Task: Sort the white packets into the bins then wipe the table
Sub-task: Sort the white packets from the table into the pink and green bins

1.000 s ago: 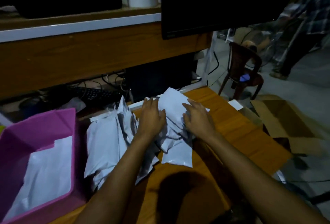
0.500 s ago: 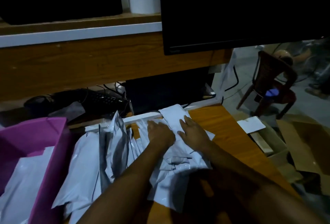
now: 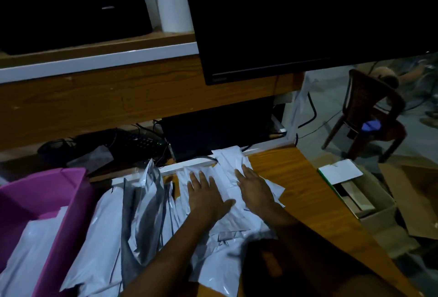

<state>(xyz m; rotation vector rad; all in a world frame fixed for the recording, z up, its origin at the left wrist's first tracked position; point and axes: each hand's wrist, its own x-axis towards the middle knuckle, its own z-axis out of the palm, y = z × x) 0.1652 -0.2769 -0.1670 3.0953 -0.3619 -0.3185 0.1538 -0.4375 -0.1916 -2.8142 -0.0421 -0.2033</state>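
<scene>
Several white packets (image 3: 227, 244) lie in a loose pile on the wooden table (image 3: 308, 197). My left hand (image 3: 206, 192) rests flat on the pile with its fingers straight and spread. My right hand (image 3: 254, 186) lies flat beside it on the same pile, fingers straight. More white and grey packets (image 3: 142, 213) stand bunched to the left of my left arm. A pink bin (image 3: 71, 202) at the left edge holds a white packet (image 3: 30, 244).
A dark monitor (image 3: 308, 24) hangs over the table's far side, with a wooden shelf (image 3: 94, 97) behind. A keyboard and cables (image 3: 132, 142) lie under the shelf. Open cardboard boxes (image 3: 369, 202) sit on the floor at right, near a brown chair (image 3: 369, 116).
Both hands have flattened out on the pile, the left hand's fingers going from curled to straight and spread. The camera has moved closer and tilted slightly.
</scene>
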